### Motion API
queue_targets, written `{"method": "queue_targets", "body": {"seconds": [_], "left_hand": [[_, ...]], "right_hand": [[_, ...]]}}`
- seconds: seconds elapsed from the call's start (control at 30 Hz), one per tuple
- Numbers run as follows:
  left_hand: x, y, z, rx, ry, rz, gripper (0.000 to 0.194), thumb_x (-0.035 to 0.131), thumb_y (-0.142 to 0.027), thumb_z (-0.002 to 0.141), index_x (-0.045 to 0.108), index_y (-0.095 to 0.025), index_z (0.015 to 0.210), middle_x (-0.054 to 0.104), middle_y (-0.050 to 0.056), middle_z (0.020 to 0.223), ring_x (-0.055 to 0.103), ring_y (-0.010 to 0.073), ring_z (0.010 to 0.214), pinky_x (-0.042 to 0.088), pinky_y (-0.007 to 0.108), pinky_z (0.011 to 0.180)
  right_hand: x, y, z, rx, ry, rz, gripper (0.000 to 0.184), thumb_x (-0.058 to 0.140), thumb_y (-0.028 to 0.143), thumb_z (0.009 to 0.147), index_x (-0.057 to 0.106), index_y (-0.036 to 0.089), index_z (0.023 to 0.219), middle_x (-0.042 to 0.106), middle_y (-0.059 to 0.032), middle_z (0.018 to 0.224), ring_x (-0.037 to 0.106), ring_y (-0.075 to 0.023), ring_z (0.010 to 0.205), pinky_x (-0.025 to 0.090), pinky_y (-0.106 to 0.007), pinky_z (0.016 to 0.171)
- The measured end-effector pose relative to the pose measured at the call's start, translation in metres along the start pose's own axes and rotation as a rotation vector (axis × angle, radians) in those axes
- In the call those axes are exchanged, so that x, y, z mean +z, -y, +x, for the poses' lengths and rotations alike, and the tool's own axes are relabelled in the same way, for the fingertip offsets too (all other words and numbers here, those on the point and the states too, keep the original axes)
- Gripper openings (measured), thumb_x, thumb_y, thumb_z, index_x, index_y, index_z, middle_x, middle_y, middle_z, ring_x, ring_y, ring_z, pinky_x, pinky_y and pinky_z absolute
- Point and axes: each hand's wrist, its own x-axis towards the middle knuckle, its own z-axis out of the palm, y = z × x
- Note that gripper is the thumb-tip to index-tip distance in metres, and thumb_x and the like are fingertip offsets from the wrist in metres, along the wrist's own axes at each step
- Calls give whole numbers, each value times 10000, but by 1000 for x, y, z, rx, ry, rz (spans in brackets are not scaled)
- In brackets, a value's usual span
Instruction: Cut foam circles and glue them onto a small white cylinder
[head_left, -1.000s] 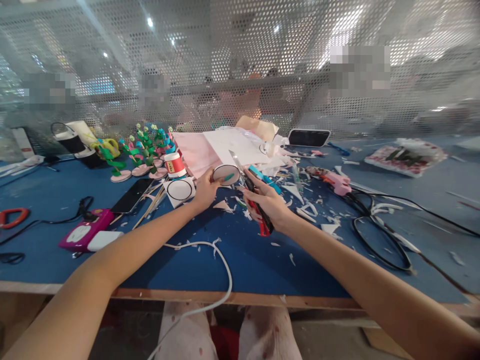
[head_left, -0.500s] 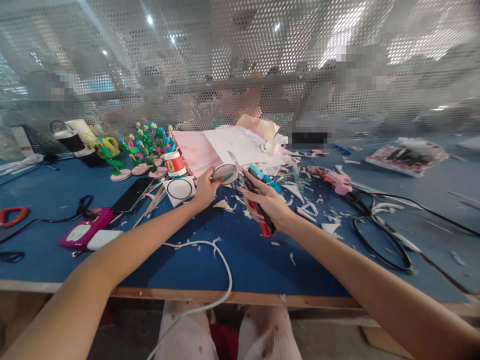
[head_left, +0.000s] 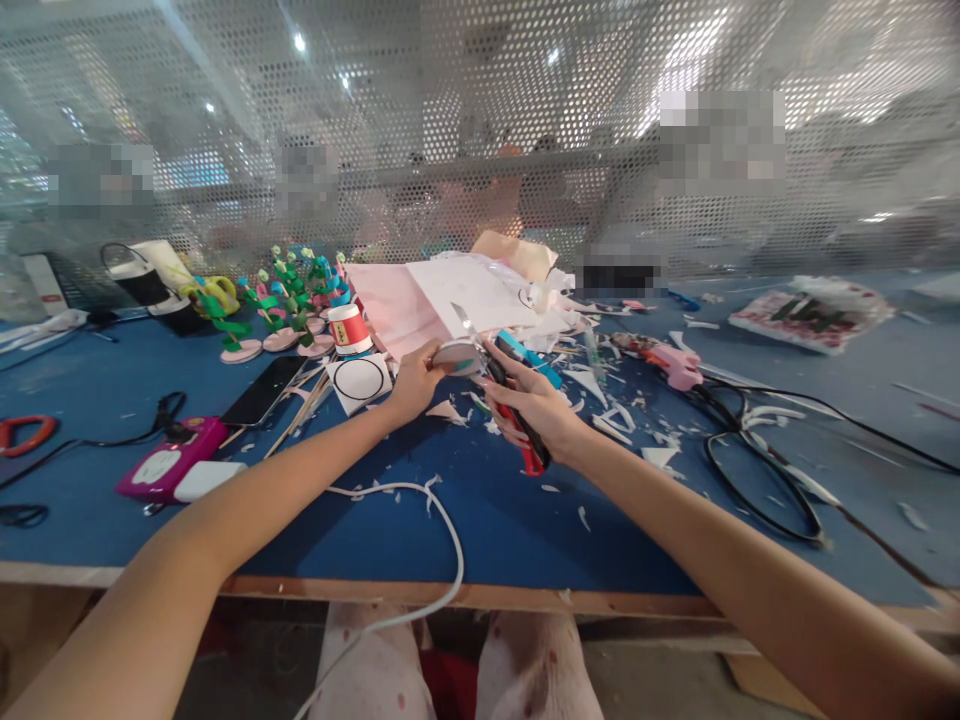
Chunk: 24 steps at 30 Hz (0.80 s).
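Above the blue table, my left hand [head_left: 417,382] pinches a round white disc [head_left: 459,357], perhaps paper or card, at its left edge. The disc is tilted and a teal patch shows on it. My right hand [head_left: 536,405] is closed round the red and black handles of a pair of scissors [head_left: 466,322]. Their blades point up and to the left, at the disc's right edge; whether they touch it I cannot tell. Beside my left hand lies a white card square [head_left: 361,380] with a black circle drawn on it. A red and white paper cup [head_left: 350,329] stands behind that square.
Several green paper plants on pink bases [head_left: 241,350] stand at the left. A phone [head_left: 264,390], a purple power strip [head_left: 176,458] and a white cable [head_left: 450,530] lie nearer. Paper sheets [head_left: 457,290] are behind, scraps and a pink glue gun [head_left: 675,366] to the right.
The disc has turned in my left hand and now looks more edge-on and slightly further right. The scissor blades are spread a little wider. Both arms stay almost in place.
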Motion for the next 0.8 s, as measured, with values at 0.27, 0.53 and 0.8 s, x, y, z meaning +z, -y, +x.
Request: {"method": "queue_targets", "body": {"seconds": [0.27, 0.53, 0.8], "left_hand": [[-1, -6, -2, -55, -44, 134, 185, 652, -110, 692, 556, -172, 837, 613, -18, 746, 563, 126, 697, 448, 234, 672], [-2, 0, 1, -51, -79, 18, 163, 653, -142, 725, 520, -181, 811, 540, -37, 716, 524, 94, 645, 490, 216, 651], [-1, 1, 1, -128, -132, -199, 198, 645, -197, 739, 497, -191, 870, 502, -13, 834, 587, 112, 711, 582, 261, 635]], "right_hand": [[1, -1, 3, -12, -60, 16, 854, 601, 210, 789, 199, 208, 1543, 471, 105, 442, 309, -60, 281, 251, -178, 288], [-1, -2, 6, -6, -86, 79, 827, 555, 162, 806, 187, 216, 1545, 476, 96, 445, 309, -64, 289, 236, -171, 296], [1, 1, 4, 45, -69, 66, 816, 563, 153, 799, 222, 221, 1536, 487, 95, 451, 295, -56, 274, 227, -169, 287]]}}
